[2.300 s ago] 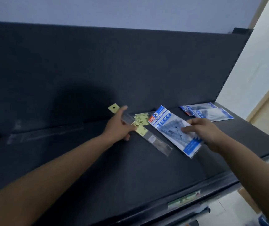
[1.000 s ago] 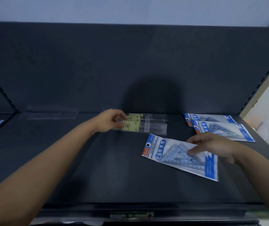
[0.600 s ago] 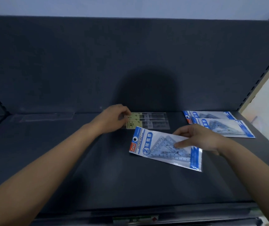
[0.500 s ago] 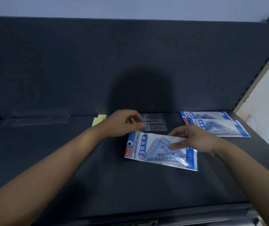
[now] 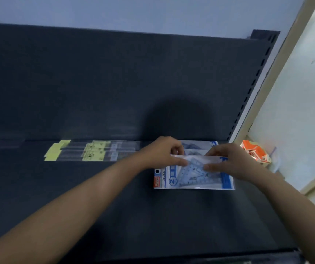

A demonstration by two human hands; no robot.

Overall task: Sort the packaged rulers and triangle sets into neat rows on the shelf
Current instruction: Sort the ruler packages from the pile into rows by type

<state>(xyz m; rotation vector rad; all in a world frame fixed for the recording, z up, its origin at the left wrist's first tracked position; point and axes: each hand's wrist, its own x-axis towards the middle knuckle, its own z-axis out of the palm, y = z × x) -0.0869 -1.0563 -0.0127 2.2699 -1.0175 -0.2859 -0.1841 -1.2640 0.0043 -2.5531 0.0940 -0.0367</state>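
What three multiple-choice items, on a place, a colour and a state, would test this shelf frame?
1. On the shelf, the ruler packs lie: A) at the front edge; B) at the back, left of the front triangle pack; C) stacked upright.
2. Their labels are: A) red; B) green; C) yellow.
3. The left hand and right hand: A) pinch the front triangle pack; B) hang idle; C) lift a ruler.
Key: B, they line the rear; C, yellow tabs show; A, both hold its top edge.

left hand [image 5: 162, 154]: fingers curled, pinches pack [image 5: 191, 180] far edge | right hand [image 5: 233, 161]: pinches same edge, thumb on top | forearms bare, outstretched, converging
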